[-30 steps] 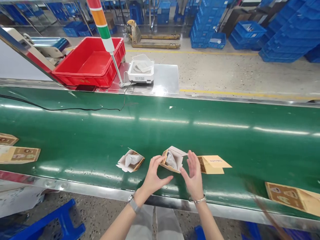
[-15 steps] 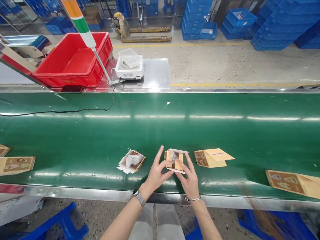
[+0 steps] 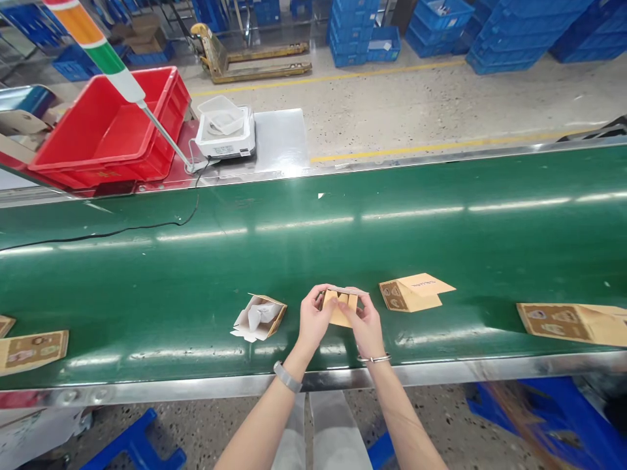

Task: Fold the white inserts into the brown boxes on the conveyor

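Between my two hands is a small cardboard box [image 3: 341, 317] with tan flaps and a pale top flap raised at its far edge. My left hand [image 3: 315, 318] grips the box's left side, thumb on the front flaps. On the other side my right hand [image 3: 366, 326] holds it the same way, its thumb pressing the tan panel. The inside of this box is mostly covered. Left of my hands an opened box [image 3: 259, 317] lies with white flaps spread and a crumpled whitish packet [image 3: 262, 314] inside. A tan and brown printed box [image 3: 411, 292] with a raised flap lies to the right.
The green conveyor belt [image 3: 196, 274] runs across, with printed boxes at far left [image 3: 34, 350] and far right [image 3: 563, 322]. Beyond its metal edge stand a red bin [image 3: 112, 130], a white scale [image 3: 225, 140] and a signal light pole [image 3: 166, 134]. A black cable [image 3: 122, 230] crosses the belt.
My hands have closed in on the box's sides, and its tan flaps now lie folded over the opening that showed a packet inside. The whole view has tilted.
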Available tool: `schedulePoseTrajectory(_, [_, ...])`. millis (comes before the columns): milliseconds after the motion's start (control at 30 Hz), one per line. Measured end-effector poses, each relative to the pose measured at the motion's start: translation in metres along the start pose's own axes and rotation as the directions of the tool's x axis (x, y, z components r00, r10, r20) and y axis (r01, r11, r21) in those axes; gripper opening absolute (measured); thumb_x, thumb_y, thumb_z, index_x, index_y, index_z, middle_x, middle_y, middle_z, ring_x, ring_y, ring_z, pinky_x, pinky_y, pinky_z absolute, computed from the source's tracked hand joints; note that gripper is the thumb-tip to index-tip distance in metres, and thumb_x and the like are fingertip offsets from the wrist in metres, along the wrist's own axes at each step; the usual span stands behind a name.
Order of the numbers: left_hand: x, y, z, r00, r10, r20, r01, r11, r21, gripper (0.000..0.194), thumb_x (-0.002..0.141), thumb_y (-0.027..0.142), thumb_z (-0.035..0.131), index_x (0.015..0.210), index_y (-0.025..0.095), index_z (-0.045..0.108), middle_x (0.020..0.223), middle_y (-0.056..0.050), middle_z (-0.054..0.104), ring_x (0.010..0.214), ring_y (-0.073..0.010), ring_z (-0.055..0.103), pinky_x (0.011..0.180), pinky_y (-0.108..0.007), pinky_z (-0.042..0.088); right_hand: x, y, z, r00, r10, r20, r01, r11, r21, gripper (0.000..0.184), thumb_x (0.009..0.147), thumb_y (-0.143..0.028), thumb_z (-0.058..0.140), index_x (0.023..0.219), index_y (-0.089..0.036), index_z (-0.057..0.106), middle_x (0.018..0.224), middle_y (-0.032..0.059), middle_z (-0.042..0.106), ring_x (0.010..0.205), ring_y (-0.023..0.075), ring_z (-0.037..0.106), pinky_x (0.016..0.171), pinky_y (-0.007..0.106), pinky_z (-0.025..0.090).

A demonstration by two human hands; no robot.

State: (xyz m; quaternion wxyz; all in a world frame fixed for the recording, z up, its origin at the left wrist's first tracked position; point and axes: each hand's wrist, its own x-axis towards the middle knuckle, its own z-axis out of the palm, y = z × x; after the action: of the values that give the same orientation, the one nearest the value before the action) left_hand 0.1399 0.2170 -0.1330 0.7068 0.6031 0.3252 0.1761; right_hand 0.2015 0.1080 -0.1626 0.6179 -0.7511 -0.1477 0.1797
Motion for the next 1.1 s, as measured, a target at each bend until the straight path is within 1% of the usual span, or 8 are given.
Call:
schedulePoseTrajectory(200, [0.005,-0.001,0.014,1.000,0.007,0.029,-0.007,1.000,0.018,0.023,0.083,0.027,0.069,0.104,0.018,0.066,0.111,-0.009,0.074,0.097,-0.0224,0.073,0.087,-0.036,0.060,-0.002,0.000,-0.007,0.999,0.012,-0.038,-0.013,1.000,-0.026,0.051,0.091,-0.052,0.059,0.133,-0.022,0.057,0.131,0.0141,0.067,0.114,0.0294,0.066,0.088,0.044,0.058])
schedulePoseTrajectory(400, [-0.006,0.027,-0.011,0.893,0.209,0.398,-0.329,0.908,0.260,0.094,0.072,0.026,0.082,0.153,0.028,0.034,0.164,-0.013,0.034,0.152,-0.0343,0.034,0.122,-0.055,0.035,0.006,-0.020,-0.050,0.971,-0.222,0.091,0.230,0.968,-0.096,0.075,0.082,-0.057,0.072,0.144,-0.024,0.044,0.145,0.0163,0.057,0.134,0.0326,0.056,0.103,0.050,0.053])
schedulePoseTrajectory(500, [-0.004,0.034,-0.016,0.817,0.235,0.526,-0.470,0.799,0.374,0.086,0.074,0.028,0.083,0.148,0.030,0.039,0.158,-0.011,0.046,0.151,-0.0325,0.036,0.126,-0.061,0.025,0.013,-0.029,-0.079,0.918,-0.281,0.282,0.350,0.906,-0.239,0.072,0.079,-0.050,0.080,0.139,-0.025,0.049,0.138,0.0134,0.063,0.130,0.0314,0.060,0.109,0.051,0.051])
schedulePoseTrajectory(600, [0.001,0.026,-0.014,0.783,0.280,0.556,-0.557,0.712,0.427,0.070,0.081,0.033,0.080,0.141,0.030,0.046,0.143,-0.007,0.063,0.142,-0.0272,0.051,0.123,-0.057,0.034,0.018,-0.027,-0.101,0.837,-0.348,0.422,0.493,0.814,-0.306,0.066,0.085,-0.038,0.078,0.142,-0.027,0.047,0.139,0.0105,0.063,0.133,0.0282,0.059,0.111,0.047,0.052])
schedulePoseTrajectory(733, [0.003,0.007,-0.005,0.692,0.376,0.616,-0.706,0.532,0.468,0.048,0.094,0.035,0.066,0.139,0.026,0.053,0.137,-0.007,0.067,0.138,-0.0231,0.056,0.120,-0.049,0.041,0.021,-0.009,-0.115,0.674,-0.510,0.535,0.728,0.584,-0.360,0.064,0.096,-0.019,0.063,0.154,-0.028,0.038,0.146,0.0087,0.060,0.142,0.0253,0.050,0.115,0.047,0.050])
schedulePoseTrajectory(833, [0.000,0.001,0.009,0.653,0.403,0.641,-0.757,0.378,0.533,0.037,0.100,0.034,0.055,0.135,0.022,0.057,0.138,-0.007,0.067,0.140,-0.0197,0.054,0.118,-0.042,0.044,0.020,0.001,-0.119,0.608,-0.570,0.553,0.794,0.432,-0.428,0.068,0.097,-0.013,0.059,0.157,-0.027,0.033,0.149,0.0092,0.056,0.143,0.0260,0.047,0.116,0.047,0.049])
schedulePoseTrajectory(967, [-0.024,0.012,0.020,0.647,0.414,0.640,-0.754,0.227,0.616,0.036,0.103,0.022,0.045,0.139,0.016,0.052,0.146,-0.008,0.060,0.143,-0.0187,0.051,0.119,-0.042,0.044,0.007,-0.001,-0.119,0.652,-0.553,0.519,0.750,0.369,-0.549,0.068,0.098,-0.009,0.054,0.159,-0.029,0.028,0.155,0.0069,0.049,0.146,0.0252,0.043,0.121,0.050,0.041])
schedulePoseTrajectory(1100, [-0.078,0.021,-0.013,0.511,0.654,0.558,-0.837,0.231,0.496,0.032,0.095,0.014,0.053,0.126,0.021,0.057,0.123,-0.006,0.070,0.127,-0.0167,0.061,0.106,-0.034,0.053,-0.035,-0.017,-0.099,0.789,-0.561,0.251,0.565,0.501,-0.656,0.075,0.094,-0.012,0.061,0.159,-0.027,0.027,0.164,0.0092,0.033,0.152,0.0312,0.033,0.122,0.061,0.033])
